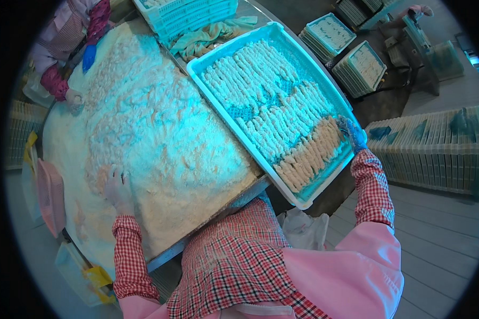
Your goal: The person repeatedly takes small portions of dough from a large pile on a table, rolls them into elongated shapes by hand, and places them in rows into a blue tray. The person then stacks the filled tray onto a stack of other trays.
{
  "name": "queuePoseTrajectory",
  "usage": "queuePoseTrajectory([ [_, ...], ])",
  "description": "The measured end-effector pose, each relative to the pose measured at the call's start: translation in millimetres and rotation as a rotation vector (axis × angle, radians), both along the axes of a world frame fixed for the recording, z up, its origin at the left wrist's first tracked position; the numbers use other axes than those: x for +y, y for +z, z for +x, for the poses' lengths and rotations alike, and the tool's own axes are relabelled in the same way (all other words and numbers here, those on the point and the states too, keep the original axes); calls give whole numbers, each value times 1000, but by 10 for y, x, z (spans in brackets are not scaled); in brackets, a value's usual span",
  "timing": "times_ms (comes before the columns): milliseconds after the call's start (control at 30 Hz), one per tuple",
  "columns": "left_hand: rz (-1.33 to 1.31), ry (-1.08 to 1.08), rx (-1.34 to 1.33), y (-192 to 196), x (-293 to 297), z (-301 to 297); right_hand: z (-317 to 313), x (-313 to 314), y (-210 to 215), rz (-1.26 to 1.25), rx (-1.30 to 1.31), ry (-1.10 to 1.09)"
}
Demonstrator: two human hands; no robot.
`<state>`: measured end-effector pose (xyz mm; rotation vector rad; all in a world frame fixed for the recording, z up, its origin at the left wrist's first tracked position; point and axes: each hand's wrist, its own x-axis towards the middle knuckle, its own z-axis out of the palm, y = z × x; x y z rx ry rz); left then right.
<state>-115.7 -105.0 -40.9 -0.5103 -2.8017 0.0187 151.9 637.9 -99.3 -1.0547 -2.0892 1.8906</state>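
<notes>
My left hand (pixel 118 190), in a pale glove, rests in the heap of pale breading crumbs (pixel 170 138) with its fingers a little apart. A pinkish patch shows in the crumbs beside its fingertips, too coated to make out. My right hand (pixel 353 135), in a blue glove, reaches over the right rim of a light blue tray (pixel 226 115). Its bent fingers close on the end breaded strip (pixel 332 129) of the nearest row; the fingertips are partly hidden. Rows of breaded strips (pixel 290 123) lie side by side in the tray, the nearest row looking browner under warmer light.
Across the crumbs, a co-worker's gloved hand (pixel 74 99) touches the heap. Stacked blue trays (pixel 189 18) and a crumpled cloth (pixel 213 38) lie beyond. Filled tray stacks (pixel 360 69) stand far right, more racks (pixel 436 151) nearer. A pink basket (pixel 50 196) hangs at left.
</notes>
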Motion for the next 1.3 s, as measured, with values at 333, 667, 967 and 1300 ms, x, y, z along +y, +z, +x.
queuePoseTrajectory([
  [333, 434, -147, -376, -63, 195, 671, -877, -1725, 685, 118, -17, 58],
  [667, -98, -375, -436, -133, 236, 1288, -1790, -4688, 269, 905, 327, 811],
  [967, -33, -49, -163, -1, 65, -314, -2108, -4481, 569, 645, 317, 763],
  [1300, 434, -382, -336, -25, -98, 825, -1594, -4916, 527, 1157, 24, 1022],
])
